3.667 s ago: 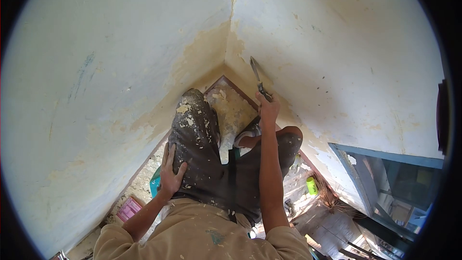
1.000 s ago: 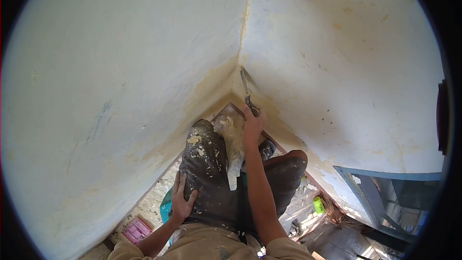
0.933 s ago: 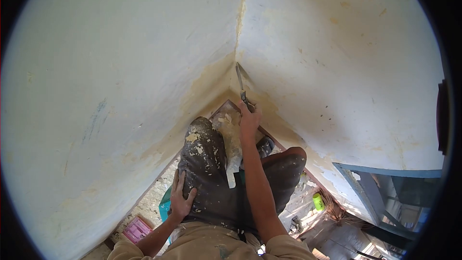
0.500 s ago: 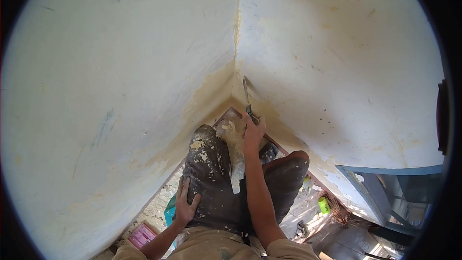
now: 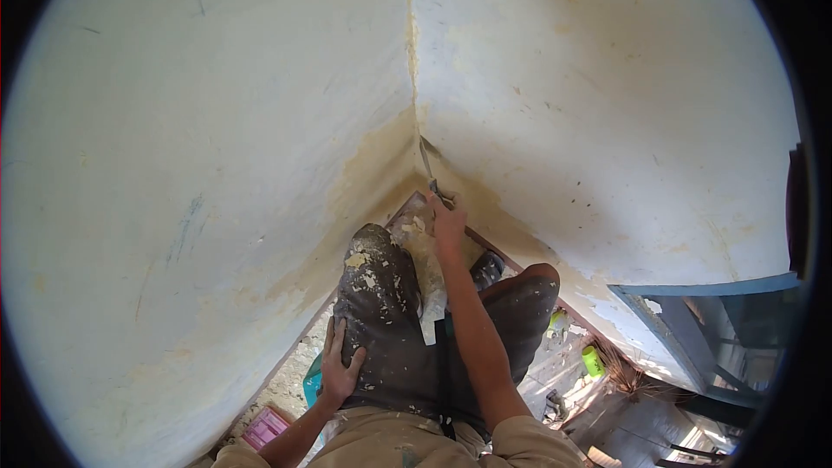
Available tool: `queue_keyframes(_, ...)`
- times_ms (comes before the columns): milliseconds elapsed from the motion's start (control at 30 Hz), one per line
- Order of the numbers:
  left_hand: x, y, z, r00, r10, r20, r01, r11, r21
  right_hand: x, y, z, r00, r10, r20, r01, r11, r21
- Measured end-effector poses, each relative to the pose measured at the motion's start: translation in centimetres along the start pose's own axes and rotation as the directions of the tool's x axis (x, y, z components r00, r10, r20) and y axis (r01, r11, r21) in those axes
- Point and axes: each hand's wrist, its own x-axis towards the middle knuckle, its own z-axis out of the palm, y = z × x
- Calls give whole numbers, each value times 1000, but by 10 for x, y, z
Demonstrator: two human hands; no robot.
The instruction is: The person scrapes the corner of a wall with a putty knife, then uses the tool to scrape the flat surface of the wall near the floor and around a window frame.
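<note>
My right hand (image 5: 448, 215) is wrapped round the dark handle of a scraper (image 5: 426, 160). Its thin metal blade points up and away from me, with the tip at the wall corner (image 5: 418, 126), on or very near the surface. Around the tip, the paint has come off in a tan, bare-looking patch (image 5: 381, 160) low on both walls. My left hand (image 5: 341, 368) lies on my left thigh, fingers spread, holding nothing. Paint flakes (image 5: 357, 260) cling to my dark trousers.
White walls rise on the left (image 5: 173, 165) and right (image 5: 589, 121). A blue-framed opening (image 5: 706, 284) is at lower right. Below lie a yellow-green container (image 5: 593, 361), a pink object (image 5: 265, 427), a teal object (image 5: 313, 380) and scattered flakes.
My right hand and the scraper have moved left, bringing the blade tip from the right wall to the corner line. My left hand stays on the thigh. The view has shifted slightly.
</note>
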Motion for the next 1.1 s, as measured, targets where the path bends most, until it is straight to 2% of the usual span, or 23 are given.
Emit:
queue_keyframes(67,3,-1,-4,1000,12,-13,-12,1000,23,-4,-28,-5,1000,-9,23,9,1000,-9)
queue_keyframes(267,0,2,-1,998,-63,7,63,998,16,-3,-13,-4,999,-30,-9,30,1000,-3)
queue_keyframes(367,1,7,-3,999,-45,3,45,999,7,-2,-18,-8,996,-94,7,94,993,75)
queue_keyframes(467,1,2,-1,1000,-20,0,20,999,29,16,-32,-8,993,-92,72,95,994,-48)
queue_keyframes(567,1,5,1,1000,-29,-6,30,999,16,20,-43,-26,994,12,111,12,978,-208)
queue_keyframes(667,2,9,1,1000,-24,-18,25,999,37,21,6,-49,978,-208,25,209,966,-152)
queue_keyframes(767,1,14,2,998,-49,-28,51,997,64,-5,-7,-73,997,15,-73,-23,993,-119)
queue_keyframes(967,2,11,1,997,-76,-22,77,996,47,-10,-4,-46,989,-103,-106,103,995,-12)
queue_keyframes(1100,1,3,6,996,-77,-43,76,997,-8,25,5,-35,997,-74,-12,74,997,-34)
